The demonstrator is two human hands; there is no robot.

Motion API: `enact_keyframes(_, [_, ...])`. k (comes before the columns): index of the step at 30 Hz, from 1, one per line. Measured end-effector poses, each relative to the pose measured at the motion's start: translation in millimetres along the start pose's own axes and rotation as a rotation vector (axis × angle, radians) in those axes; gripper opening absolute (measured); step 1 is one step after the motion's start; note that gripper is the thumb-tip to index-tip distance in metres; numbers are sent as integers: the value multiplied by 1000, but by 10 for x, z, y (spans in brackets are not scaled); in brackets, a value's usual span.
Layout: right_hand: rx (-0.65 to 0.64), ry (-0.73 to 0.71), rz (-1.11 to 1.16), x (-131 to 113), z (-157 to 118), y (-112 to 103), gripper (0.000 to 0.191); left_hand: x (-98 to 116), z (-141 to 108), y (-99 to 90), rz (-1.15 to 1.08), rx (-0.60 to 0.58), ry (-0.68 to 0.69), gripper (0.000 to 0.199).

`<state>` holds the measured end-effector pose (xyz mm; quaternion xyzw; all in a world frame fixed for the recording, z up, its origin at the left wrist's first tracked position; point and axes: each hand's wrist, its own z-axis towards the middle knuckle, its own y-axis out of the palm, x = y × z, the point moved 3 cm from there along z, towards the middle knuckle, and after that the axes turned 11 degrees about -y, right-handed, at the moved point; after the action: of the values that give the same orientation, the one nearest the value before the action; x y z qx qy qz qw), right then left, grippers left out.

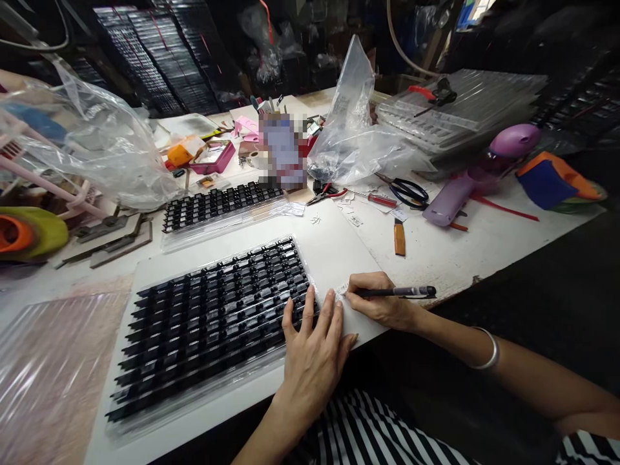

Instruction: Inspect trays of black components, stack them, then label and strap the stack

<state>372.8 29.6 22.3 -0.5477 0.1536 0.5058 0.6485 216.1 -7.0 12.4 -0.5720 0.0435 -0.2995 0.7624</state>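
A black pen point(407, 292) is held in my right hand point(380, 300), its tip side down at a small slip with handwriting point(341, 290) on the white board point(334, 248). Spread out flat, my left hand point(317, 342) touches the board and the right edge of a clear tray, its fingertips beside the slip. Rows of small black parts point(208, 323) fill that tray. Behind it lies a second clear tray with black parts point(217, 205). The pen tip itself is mostly hidden by my right fingers.
An orange cutter point(399, 237), black scissors point(408, 192), a red screwdriver point(382, 199) and pliers point(327, 193) lie behind my right hand. Plastic bags point(358, 139) and stacked clear trays point(455, 110) stand farther back. A purple handheld fan point(448, 197) is at right, clear sheeting point(48, 368) at left.
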Motion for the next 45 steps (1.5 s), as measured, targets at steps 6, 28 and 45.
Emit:
enact_keyframes(6, [14, 15, 2, 18, -7, -6, 20, -2, -2, -3, 2, -2, -1, 42])
enact_keyframes(28, [0, -7, 13, -8, 21, -9, 20, -10, -4, 4, 5, -17, -5, 42])
enact_keyframes(45, [-11, -8, -16, -15, 6, -15, 21, -1, 1, -9, -9, -14, -3, 42])
